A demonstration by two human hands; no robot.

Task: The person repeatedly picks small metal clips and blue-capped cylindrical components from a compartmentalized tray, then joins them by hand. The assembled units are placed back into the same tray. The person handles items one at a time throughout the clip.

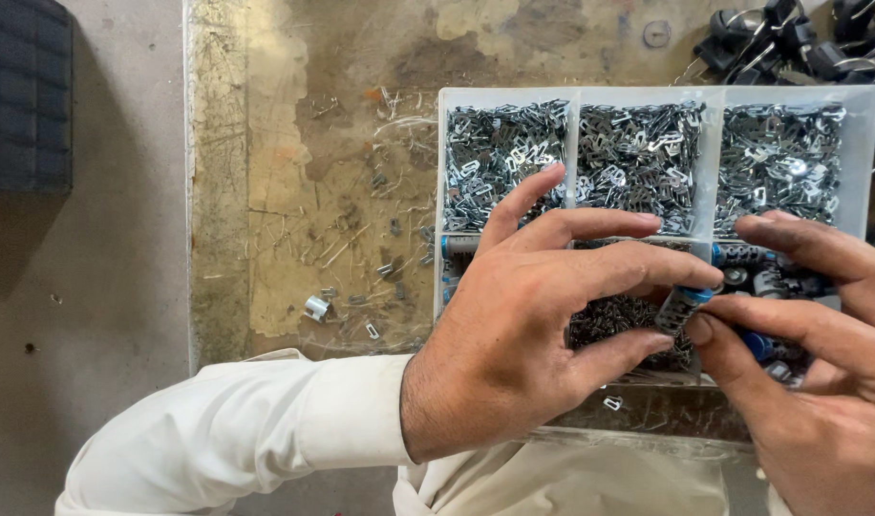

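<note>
Left hand (523, 334), right hand (820, 382): both grips clamped on grey cylinder (681, 308) over tray (714, 162).

**Hidden and cut off**

The left hand (533, 315) covers most of the clear plastic divided tray's (867, 143) lower compartments. The right hand (820, 382) runs off the frame's right and bottom edges. The black clips with wire rings (791, 38) are cropped at the top.
</note>
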